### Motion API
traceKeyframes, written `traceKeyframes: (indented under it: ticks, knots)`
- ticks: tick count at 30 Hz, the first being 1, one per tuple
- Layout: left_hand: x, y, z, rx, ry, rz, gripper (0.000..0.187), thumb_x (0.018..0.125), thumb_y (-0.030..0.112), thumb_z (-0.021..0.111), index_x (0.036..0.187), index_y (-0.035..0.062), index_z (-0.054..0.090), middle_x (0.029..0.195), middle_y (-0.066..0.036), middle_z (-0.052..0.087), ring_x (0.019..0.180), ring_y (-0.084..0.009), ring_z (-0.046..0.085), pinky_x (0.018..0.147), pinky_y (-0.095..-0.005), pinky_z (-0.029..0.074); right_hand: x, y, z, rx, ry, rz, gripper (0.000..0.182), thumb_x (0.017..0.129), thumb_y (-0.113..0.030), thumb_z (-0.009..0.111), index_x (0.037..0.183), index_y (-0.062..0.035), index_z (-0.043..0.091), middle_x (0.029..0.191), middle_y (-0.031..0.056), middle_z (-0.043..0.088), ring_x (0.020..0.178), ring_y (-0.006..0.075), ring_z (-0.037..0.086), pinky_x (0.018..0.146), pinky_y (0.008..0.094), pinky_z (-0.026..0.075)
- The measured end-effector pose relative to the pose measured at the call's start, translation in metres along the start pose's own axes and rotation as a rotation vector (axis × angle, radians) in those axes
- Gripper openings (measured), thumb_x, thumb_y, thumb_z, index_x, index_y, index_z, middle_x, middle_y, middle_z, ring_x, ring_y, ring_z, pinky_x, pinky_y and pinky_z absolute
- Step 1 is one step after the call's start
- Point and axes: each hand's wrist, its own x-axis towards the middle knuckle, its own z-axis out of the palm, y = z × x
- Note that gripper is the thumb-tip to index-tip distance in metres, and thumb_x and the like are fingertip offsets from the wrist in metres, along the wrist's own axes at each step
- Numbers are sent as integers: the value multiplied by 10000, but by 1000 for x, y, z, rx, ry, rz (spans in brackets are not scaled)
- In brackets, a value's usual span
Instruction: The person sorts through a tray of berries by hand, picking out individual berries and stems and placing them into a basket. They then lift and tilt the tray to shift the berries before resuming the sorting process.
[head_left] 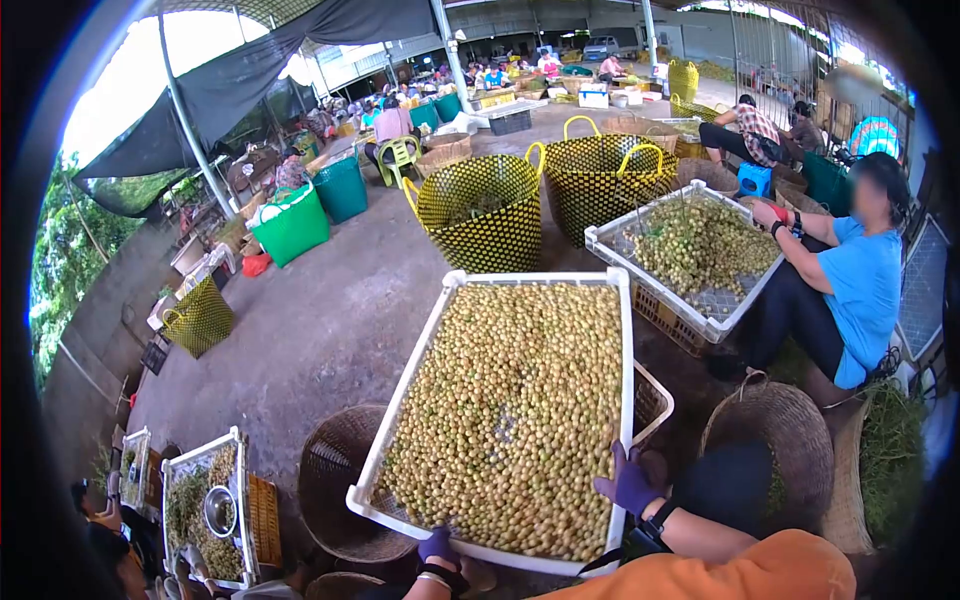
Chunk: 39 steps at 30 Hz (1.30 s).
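Note:
A white-rimmed mesh tray lies in front of me, spread with small round yellow-green fruit. A patch of its mesh shows through near the middle. My right hand, in a purple glove, is closed on the tray's right rim. My left hand, gloved the same way, grips the near edge at the left, its fingers partly hidden. The tray tilts a little in view. Under its right side a corner of a crate shows.
Wicker baskets stand at both sides. Beyond are yellow-black woven baskets. At right, a co-worker in a blue shirt sits by another fruit tray. A third tray is lower left. People work farther back.

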Motion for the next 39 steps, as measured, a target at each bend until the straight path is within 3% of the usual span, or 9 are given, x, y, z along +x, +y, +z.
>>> traceKeyframes:
  ticks: [8, 16, 19, 22, 26, 28, 31, 35, 39]
  knots:
    - [-34, -76, 29, -489, -311, -804, 299, 899, 187, 603, 1181, 112, 535, 1180, -101, 589, 1060, -296, 566, 988, -473, 442, -51, 13, -32, -322, -125, -354, 656, 762, -484, 658, 1313, -167, 497, 1284, 183, 478, 1208, 381, 452, 954, 483, 407]
    - [-135, -81, 106, -383, -522, -708, 300, 976, 296, 448, 1178, 87, 525, 1129, -74, 590, 1020, -226, 531, 1044, -379, 363, -48, 30, -22, -418, 39, -592, 205, 778, -210, 573, 963, -159, 648, 846, 142, 579, 697, 320, 616, 627, 474, 485]
    - [-138, -127, 117, -149, -696, -396, 252, 978, 298, 457, 1069, 77, 536, 1002, -63, 610, 954, -206, 536, 954, -341, 414, -46, 44, -27, -484, 73, -487, 278, 777, -289, 635, 1011, -141, 649, 1044, 135, 575, 974, 320, 582, 750, 451, 491]
    - [-161, -116, 137, -550, -494, -821, 258, 948, 319, 511, 1014, 71, 536, 972, -77, 618, 931, -225, 549, 910, -320, 426, -28, 52, -46, -382, 21, -403, 351, 767, -312, 680, 1058, -119, 639, 1154, 157, 567, 1135, 326, 523, 906, 431, 456]
    - [-196, -84, 136, 7, -718, -895, 207, 967, 268, 490, 1021, 70, 520, 1022, -126, 552, 988, -405, 546, 879, -449, 484, -6, 76, -53, -405, 106, -404, 327, 779, -258, 679, 1063, -99, 648, 1146, 154, 581, 1120, 323, 530, 957, 414, 431]
    - [-187, -53, 124, 57, -1285, -686, 302, 936, 256, 540, 1183, 83, 533, 1049, -98, 612, 920, -260, 608, 810, -376, 508, 4, 81, -56, -413, 76, -395, 321, 790, -278, 667, 1062, -107, 654, 1150, 151, 590, 1139, 312, 523, 959, 409, 430]
    - [-158, 8, 105, 463, -1136, 297, 205, 899, 191, 587, 1057, 69, 633, 944, -44, 635, 824, -126, 603, 716, -267, 500, 9, 61, -66, -435, 46, -373, 279, 814, -282, 631, 1032, -110, 662, 1027, 133, 631, 1003, 311, 596, 862, 429, 472]
    - [-58, 52, 51, 927, -116, 1144, 448, 725, 187, 746, 1099, 48, 543, 1020, -137, 577, 911, -288, 589, 826, -370, 483, 25, 42, -60, -392, 158, -453, 244, 831, -260, 603, 1021, -113, 646, 959, 122, 643, 888, 309, 633, 789, 444, 492]
    - [-16, 33, 32, 619, -392, 417, 652, 718, 131, 714, 1255, -14, 372, 1096, -227, 568, 990, -325, 584, 856, -393, 473, 33, 13, -28, -470, 36, -453, 237, 817, -242, 620, 1008, -104, 639, 943, 147, 639, 894, 316, 641, 772, 439, 512]
